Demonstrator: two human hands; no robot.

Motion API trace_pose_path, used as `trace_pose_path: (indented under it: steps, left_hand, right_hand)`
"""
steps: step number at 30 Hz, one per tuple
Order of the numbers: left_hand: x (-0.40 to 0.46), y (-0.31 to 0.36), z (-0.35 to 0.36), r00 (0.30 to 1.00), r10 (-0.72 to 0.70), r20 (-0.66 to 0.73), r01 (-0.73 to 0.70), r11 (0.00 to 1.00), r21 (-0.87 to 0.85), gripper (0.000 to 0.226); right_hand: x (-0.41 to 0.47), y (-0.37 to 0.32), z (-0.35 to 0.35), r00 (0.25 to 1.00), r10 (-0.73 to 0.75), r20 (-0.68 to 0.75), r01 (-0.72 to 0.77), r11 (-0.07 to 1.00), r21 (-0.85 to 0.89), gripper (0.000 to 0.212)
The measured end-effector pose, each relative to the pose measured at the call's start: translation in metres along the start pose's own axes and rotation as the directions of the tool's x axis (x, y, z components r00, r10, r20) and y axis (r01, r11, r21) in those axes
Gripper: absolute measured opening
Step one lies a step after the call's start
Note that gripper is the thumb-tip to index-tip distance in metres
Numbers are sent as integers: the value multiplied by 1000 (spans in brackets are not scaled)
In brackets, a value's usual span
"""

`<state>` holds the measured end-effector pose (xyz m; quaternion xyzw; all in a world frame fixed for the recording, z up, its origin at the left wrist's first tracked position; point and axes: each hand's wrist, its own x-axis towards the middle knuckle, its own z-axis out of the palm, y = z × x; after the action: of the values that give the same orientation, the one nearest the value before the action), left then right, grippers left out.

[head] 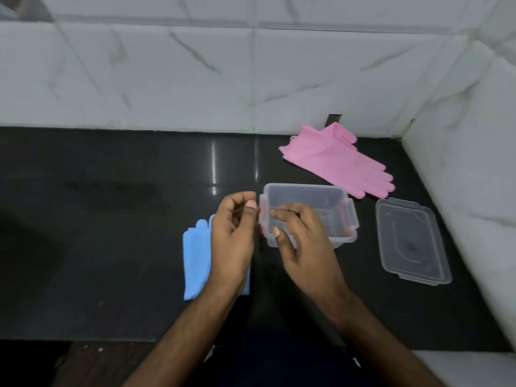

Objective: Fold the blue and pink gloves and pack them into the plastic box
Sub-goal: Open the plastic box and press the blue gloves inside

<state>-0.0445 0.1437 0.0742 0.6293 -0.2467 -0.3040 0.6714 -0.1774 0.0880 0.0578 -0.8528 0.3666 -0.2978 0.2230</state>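
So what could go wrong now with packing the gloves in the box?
The box is small, so badly folded gloves may stick out and stop the lid from closing. The blue gloves lie partly under the left hand, so they could get dragged off the counter. The pink gloves lie beyond the box, so reaching over might knock it.

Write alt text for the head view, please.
Both hands, left and right, hover empty near an open clear box on a dark counter. Blue gloves lie under the left hand; pink gloves and lid lie right.
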Motion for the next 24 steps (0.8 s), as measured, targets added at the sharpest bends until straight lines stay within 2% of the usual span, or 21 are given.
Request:
trace_pose_path:
  steps: [8,10,13,18,20,24]
  left_hand:
    - [21,-15,-106,983,-107,-151,118,991,65,12]
    - [21,-25,-127,974,-156,-162,172,981,93,11]
    - [21,-41,-146,958,-232,-167,258,953,158,12]
    - [26,-66,-152,918,-382,-109,395,845,360,43]
    - [29,-68,-149,903,-423,-73,417,822,388,50]
    - [36,-71,-145,904,-422,-72,410,808,423,48]
  right_hand:
    - [10,-55,86,984,-6,177,4,1000,12,38]
    - [7,-59,102,971,45,235,-43,999,-15,45]
    - [0,-59,118,933,174,315,-132,980,-151,58]
    - [-18,-56,127,865,334,374,-248,933,-261,75]
    - [-23,-55,128,836,396,381,-313,913,-262,83]
    - [-20,-55,130,791,472,389,-449,880,-153,92]
